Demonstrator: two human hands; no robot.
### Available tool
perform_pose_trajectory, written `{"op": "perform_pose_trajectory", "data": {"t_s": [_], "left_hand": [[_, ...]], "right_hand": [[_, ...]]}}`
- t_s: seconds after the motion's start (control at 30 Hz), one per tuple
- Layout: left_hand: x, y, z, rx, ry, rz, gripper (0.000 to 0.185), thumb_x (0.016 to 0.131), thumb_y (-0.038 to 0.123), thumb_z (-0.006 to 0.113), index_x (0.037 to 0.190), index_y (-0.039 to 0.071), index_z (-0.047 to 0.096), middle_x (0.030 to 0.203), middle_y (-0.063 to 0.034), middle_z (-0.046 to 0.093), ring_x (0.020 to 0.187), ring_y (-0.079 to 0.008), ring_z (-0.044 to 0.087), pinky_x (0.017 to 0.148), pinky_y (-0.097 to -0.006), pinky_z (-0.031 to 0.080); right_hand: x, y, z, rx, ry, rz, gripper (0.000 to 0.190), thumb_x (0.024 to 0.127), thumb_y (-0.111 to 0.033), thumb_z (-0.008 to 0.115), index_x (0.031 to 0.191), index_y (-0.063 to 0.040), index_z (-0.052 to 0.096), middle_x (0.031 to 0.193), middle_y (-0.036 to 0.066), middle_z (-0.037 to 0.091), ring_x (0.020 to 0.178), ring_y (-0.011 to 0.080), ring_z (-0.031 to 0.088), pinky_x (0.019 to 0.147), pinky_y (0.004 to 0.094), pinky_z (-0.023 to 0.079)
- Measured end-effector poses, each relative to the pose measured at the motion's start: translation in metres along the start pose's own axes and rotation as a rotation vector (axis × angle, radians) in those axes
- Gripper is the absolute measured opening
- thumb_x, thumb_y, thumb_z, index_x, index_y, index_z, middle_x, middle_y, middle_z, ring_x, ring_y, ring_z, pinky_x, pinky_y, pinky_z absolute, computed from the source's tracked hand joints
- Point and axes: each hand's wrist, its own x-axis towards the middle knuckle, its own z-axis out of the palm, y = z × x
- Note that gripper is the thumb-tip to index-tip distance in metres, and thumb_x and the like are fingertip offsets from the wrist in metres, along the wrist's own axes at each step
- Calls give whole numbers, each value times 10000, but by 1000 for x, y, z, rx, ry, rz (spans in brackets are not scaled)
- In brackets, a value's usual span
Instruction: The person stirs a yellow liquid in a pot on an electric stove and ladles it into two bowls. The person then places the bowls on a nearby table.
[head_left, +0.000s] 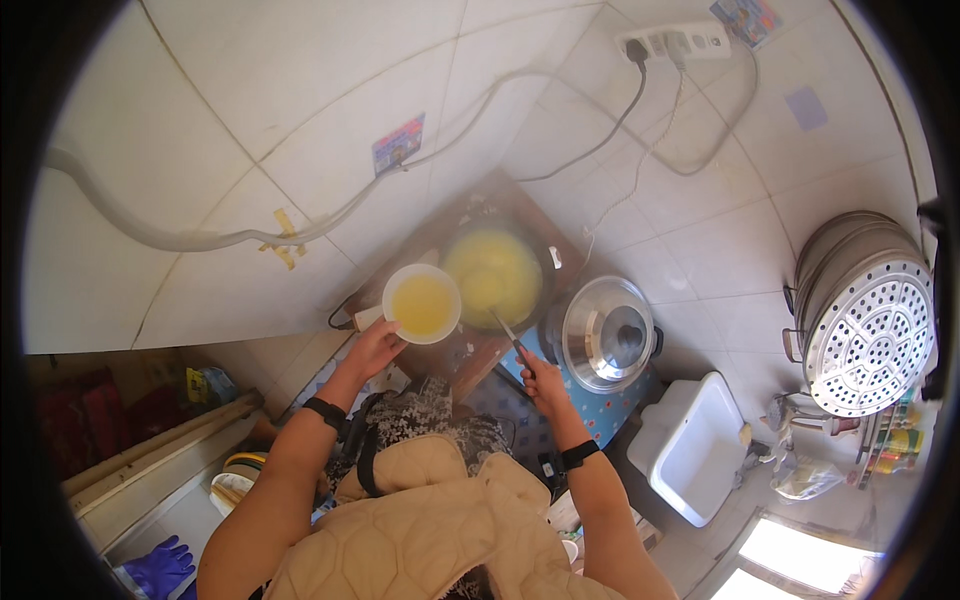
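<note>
A white bowl (421, 304) of yellow liquid is gripped at its rim by my left hand (377, 346), just left of a dark pot (550, 281). Yellow, soupy food (510, 262) fills much of the pot, and light steam hangs above it. My right hand (543, 381) is closed around the dark handle of a ladle (511, 331). The handle slants down into the pot; the ladle's bowl lies in the yellow food, only faintly visible. Beneath the pot is a reddish-brown wooden stand or table (457, 360).
A pot with a shiny metal lid (600, 334) stands right of my right hand on a blue patterned surface (600, 420). Farther right are a white sink (701, 450) and perforated steamer trays (870, 337). Cords run from a power strip (675, 41) down the tiled wall.
</note>
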Motion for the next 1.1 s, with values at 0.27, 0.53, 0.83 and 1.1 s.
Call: {"op": "perform_pose_trajectory", "data": {"t_s": [0.27, 0.53, 0.83, 1.1], "left_hand": [[0, -1, -2, -9, -28, 22, 625, 890, 282, 699, 1446, 185, 429, 1390, 24, 503, 1308, -146, 449, 1129, -370, 302], [6, -7, -11, -30, -14, 28, 594, 902, 260, 684, 1443, 195, 449, 1402, 40, 492, 1321, -134, 430, 1115, -364, 314], [16, -12, -9, -63, -77, 34, 501, 914, 217, 661, 1386, 150, 507, 1360, 30, 535, 1269, -124, 481, 1076, -324, 373], [17, -8, 18, -30, -197, 50, 480, 927, 187, 643, 1378, 103, 500, 1350, -7, 544, 1248, -136, 513, 1087, -328, 391]], "right_hand": [[-31, -24, 6, -73, -49, -58, 359, 1005, -344, 583, 1116, -8, 642, 699, -48, 464, 495, 19, 316, 424, 182, 215], [-72, -54, 7, -125, -54, -27, 363, 1016, -341, 562, 1127, -5, 641, 696, -43, 466, 488, 15, 303, 419, 178, 214], [-127, -82, 18, -213, -51, -62, 371, 1029, -343, 535, 1156, -11, 641, 692, -48, 475, 479, 14, 297, 424, 176, 227], [-137, -73, 44, -255, -88, -45, 345, 1025, -326, 544, 1122, -10, 645, 691, -49, 480, 483, 16, 300, 434, 183, 223]]}}
